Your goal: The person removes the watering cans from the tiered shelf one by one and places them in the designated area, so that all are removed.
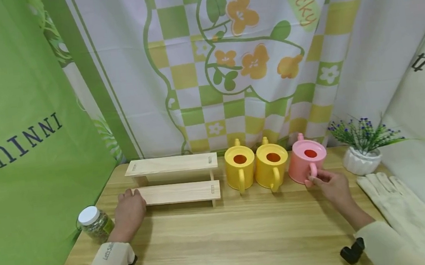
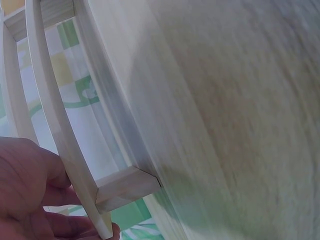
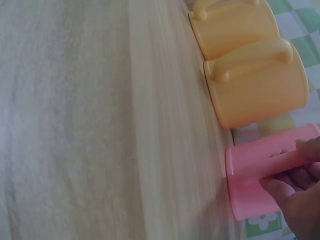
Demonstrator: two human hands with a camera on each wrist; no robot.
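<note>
My left hand [image 1: 130,210] holds the left end of the lower board of a two-step wooden shelf [image 1: 180,193]. In the left wrist view, thumb and fingers lie around the end of that board [image 2: 56,110]. With my right hand [image 1: 335,186] I grip the handle of a pink watering can [image 1: 297,166], which stands upright at the back of the table. Its handle is partly hidden by my fingers in the right wrist view. Two yellow watering cans, a left one [image 1: 234,175] and a middle one [image 1: 264,173], stand between shelf and pink can, handles facing me.
A clear jar with a white lid [image 1: 89,215] stands by the table's left edge. At the right are a white pot of purple flowers [image 1: 361,162] and pale gloves [image 1: 403,211]. A patterned curtain [image 1: 192,87] hangs behind the wooden table [image 1: 239,242].
</note>
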